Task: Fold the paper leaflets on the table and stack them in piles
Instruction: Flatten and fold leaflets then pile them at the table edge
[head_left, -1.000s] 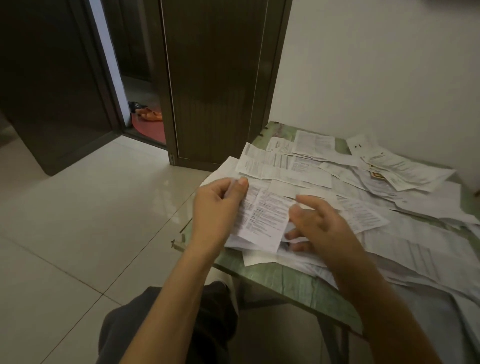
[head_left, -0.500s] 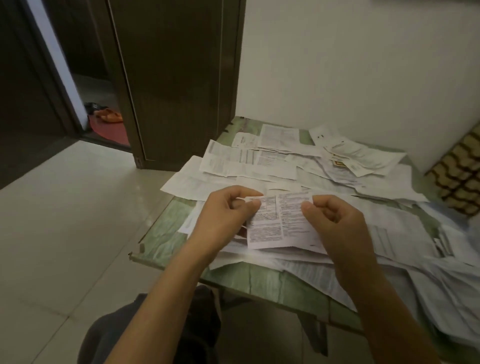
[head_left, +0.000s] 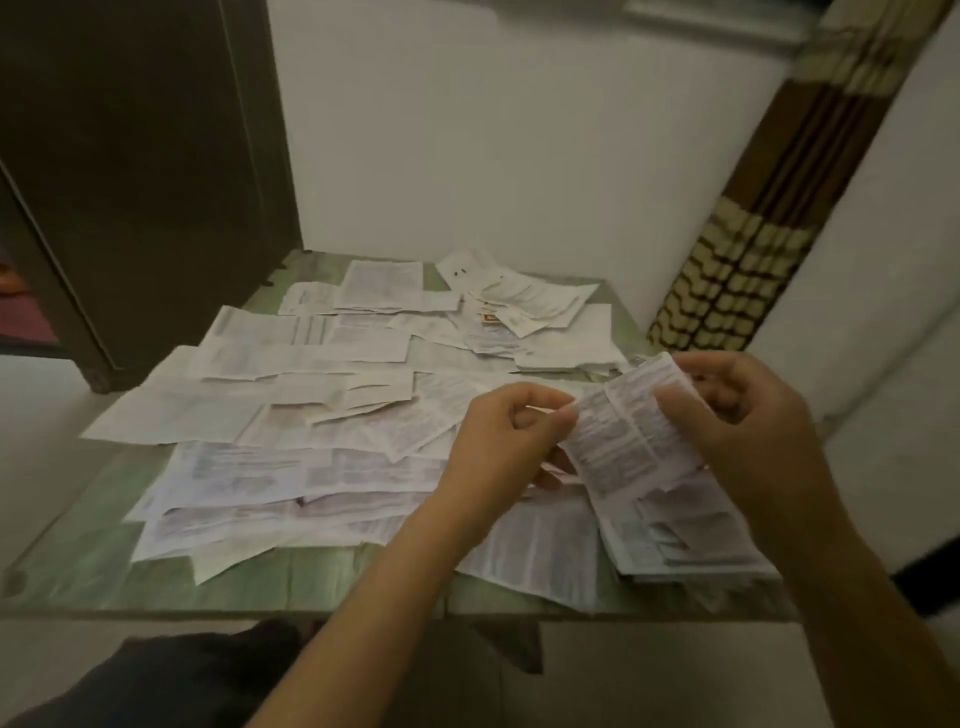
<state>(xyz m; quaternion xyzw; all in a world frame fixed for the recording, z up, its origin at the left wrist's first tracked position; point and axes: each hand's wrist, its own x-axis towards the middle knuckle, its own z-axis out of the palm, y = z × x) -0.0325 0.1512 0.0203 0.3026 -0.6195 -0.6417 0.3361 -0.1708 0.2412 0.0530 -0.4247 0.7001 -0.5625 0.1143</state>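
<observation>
I hold a small printed leaflet (head_left: 626, 431) above the right side of the green table (head_left: 93, 566). My left hand (head_left: 498, 447) pinches its left edge, and my right hand (head_left: 748, 431) grips its right edge with curled fingers. The leaflet bows between them and shows a crease down its middle. Below it, near the table's front right, lies a pile of folded leaflets (head_left: 685, 540). Several loose unfolded leaflets (head_left: 291, 415) cover most of the tabletop, overlapping one another.
A white wall stands behind the table. A dark wooden door (head_left: 140, 171) is at the back left, and a brown patterned curtain (head_left: 753, 228) hangs at the back right. Pale floor tiles lie to the left. My dark-clothed knee (head_left: 171, 675) is under the front edge.
The view has swung to the right, so the door moved left and the curtain came in. Both hands carried the leaflet toward the table's right side, above the folded pile.
</observation>
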